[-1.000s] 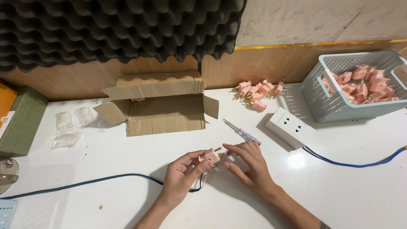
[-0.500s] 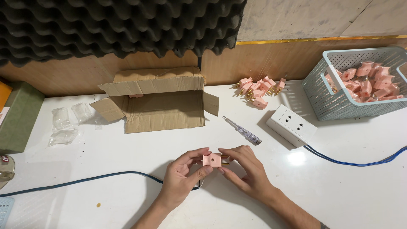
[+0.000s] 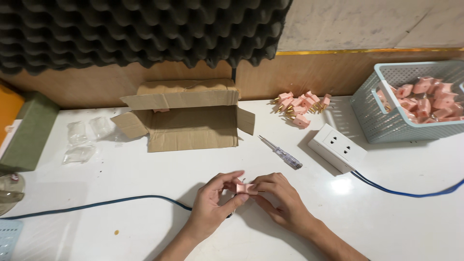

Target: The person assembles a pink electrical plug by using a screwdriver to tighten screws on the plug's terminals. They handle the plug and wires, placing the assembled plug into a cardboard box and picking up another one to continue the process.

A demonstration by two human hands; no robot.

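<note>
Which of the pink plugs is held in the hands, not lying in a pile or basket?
The single pink plastic plug, pinched between left hand and right hand.

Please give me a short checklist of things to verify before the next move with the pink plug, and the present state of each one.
1. Both hands on the plug: ok. The left hand and right hand pinch it between the fingertips.
2. Plug lifted off the table: cannot tell; the fingers hide its underside.
3. Screwdriver within reach: ok. It lies free, just beyond the right hand.
4. Socket box unoccupied: ok. Nothing is plugged into its top.
5. Blue cable away from the hands: not ok. It runs under the left hand.
6. More plugs available: ok. A pile lies by the wall and a basket holds others.
</note>
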